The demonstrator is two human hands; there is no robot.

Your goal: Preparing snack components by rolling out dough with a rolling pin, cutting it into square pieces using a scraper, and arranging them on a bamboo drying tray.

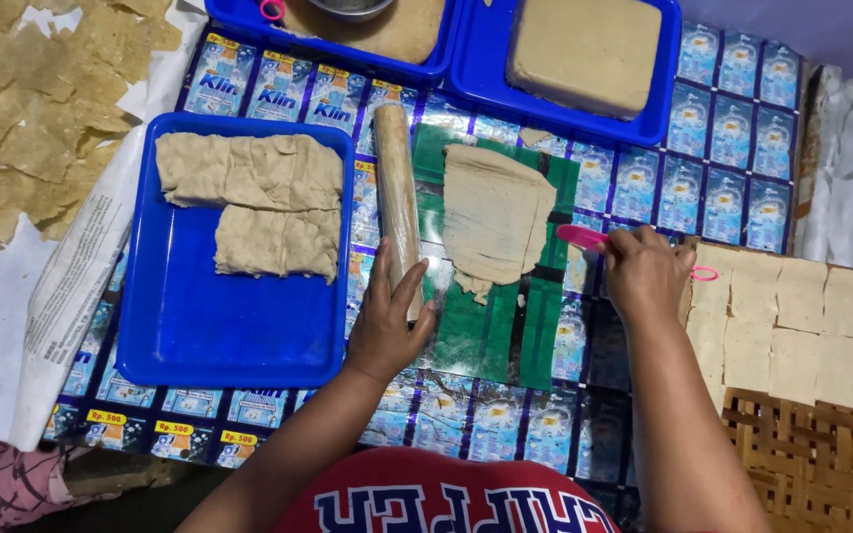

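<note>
Head camera, looking down: a long wooden rolling pin (398,202) dusted with flour lies with its long axis running away from the person, on a work surface covered in shiny printed sachet sheets (733,128). The left hand (387,326) rests open on the pin's near end, fingers loosely spread. Just right of it lies a thin, ragged sheet of beige dough (494,217). The right hand (647,271) grips a pink plastic cutter (581,238) at the sheet's right edge. Folded dough (259,197) sits in a blue plastic tray (219,316) on the left.
</note>
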